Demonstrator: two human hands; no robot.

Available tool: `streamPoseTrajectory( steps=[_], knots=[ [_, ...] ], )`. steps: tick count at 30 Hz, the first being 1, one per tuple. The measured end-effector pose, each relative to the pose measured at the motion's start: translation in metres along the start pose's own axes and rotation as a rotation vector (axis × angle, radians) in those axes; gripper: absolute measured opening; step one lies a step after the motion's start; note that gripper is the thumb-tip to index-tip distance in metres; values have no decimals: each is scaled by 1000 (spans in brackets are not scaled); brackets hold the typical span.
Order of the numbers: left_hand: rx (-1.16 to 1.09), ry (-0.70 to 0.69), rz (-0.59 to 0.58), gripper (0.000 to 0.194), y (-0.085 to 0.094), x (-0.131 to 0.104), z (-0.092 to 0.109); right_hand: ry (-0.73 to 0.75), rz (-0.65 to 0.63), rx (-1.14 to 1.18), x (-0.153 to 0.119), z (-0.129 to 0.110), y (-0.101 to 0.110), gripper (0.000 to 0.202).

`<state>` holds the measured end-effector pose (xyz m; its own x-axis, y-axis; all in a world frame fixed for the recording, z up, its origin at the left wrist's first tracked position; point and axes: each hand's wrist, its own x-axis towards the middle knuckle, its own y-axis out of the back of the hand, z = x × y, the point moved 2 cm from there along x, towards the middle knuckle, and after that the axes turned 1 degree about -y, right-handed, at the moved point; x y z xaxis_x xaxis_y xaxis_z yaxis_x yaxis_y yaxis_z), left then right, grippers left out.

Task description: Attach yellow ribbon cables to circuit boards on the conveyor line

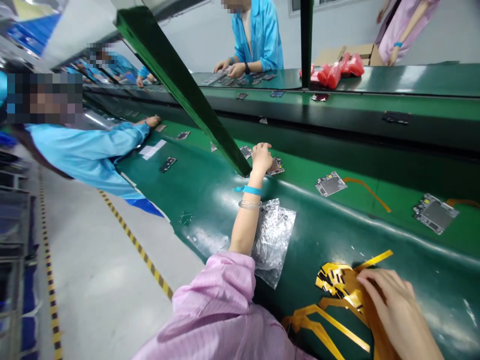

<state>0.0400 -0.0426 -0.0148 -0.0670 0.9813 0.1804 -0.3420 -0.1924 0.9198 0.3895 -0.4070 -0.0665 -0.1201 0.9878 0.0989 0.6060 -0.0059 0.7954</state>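
Note:
My left hand (261, 159) reaches out to the green belt, fingers curled at a circuit board (276, 166) that shows at its right side. The fingertips are partly hidden behind the hand. Close by lies another board (245, 151), next to the green post. At the lower right, my right hand (399, 305) pinches an orange flex cable (371, 261) at a pile of yellow-orange flex cables (333, 280). More loose flex cables (318, 320) spread below the pile. A clear plastic bag (275, 240) lies beside my left forearm.
A slanted green post (183, 90) stands just left of my left hand. Boards with orange cables (332, 184) lie along the belt. A co-worker's blue sleeve (90, 145) reaches in at left. Red bags (333, 72) sit on the far bench.

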Motion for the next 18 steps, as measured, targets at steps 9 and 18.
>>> streamPoseTrajectory(
  steps=[9, 18],
  knots=[
    [123, 205, 128, 42, -22, 9, -32, -94, 37, -13, -8, 6, -8, 49],
    [130, 274, 85, 40, -36, 10, -32, -22, 35, 94, -10, 0, -3, 39]
  ],
)
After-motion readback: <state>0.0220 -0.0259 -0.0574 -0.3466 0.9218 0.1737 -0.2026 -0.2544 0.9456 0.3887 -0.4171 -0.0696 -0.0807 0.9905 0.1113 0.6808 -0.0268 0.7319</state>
